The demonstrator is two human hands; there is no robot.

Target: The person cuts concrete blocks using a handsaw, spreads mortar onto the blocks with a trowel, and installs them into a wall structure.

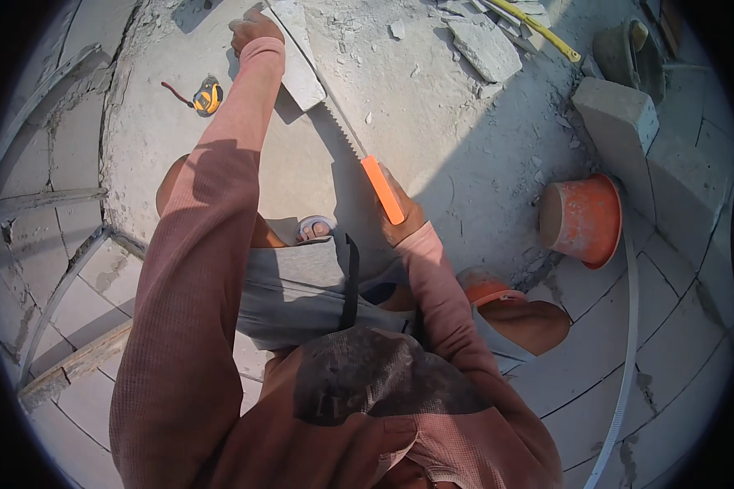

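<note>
A hand saw with an orange handle (pixel 382 190) is gripped in my right hand (pixel 404 218). Its long toothed blade (pixel 347 133) runs up and left from there, along the right edge of a pale, narrow masonry block (pixel 302 77). At the far end of that block, my left hand (pixel 254 31) has its bent fingers on it, holding it. Dust coats these fingers, and their tips are partly hidden. The block lies slanted on the dusty floor, and part of the blade lies against its side.
A yellow and black tape measure (pixel 208 96) lies left of my left forearm. Broken slabs (pixel 485 50) and a yellow bar (pixel 538 31) are at the upper right. Orange bucket (pixel 581 220), dark bucket (pixel 628 61) and large block (pixel 616 110) stand right. Block walls flank both sides.
</note>
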